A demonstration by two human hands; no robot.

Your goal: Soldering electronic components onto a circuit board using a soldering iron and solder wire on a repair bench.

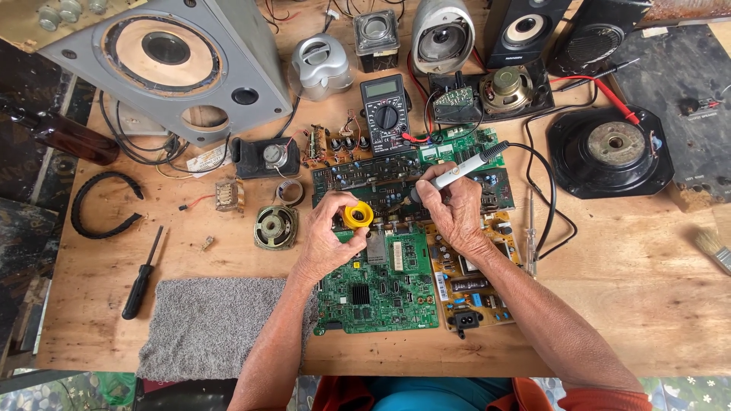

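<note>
1. Table [609, 289] – pale bare wood, matt, grain and stains showing.
2. Towel [209, 323] – grey cloth, rough looped pile.
3. Green circuit board [381, 285] – glossy lacquer, shiny metal parts.
4. Soldering iron [464, 169] – smooth white plastic handle.
5. Screwdriver [141, 281] – black plastic grip, dull metal shaft.
</note>
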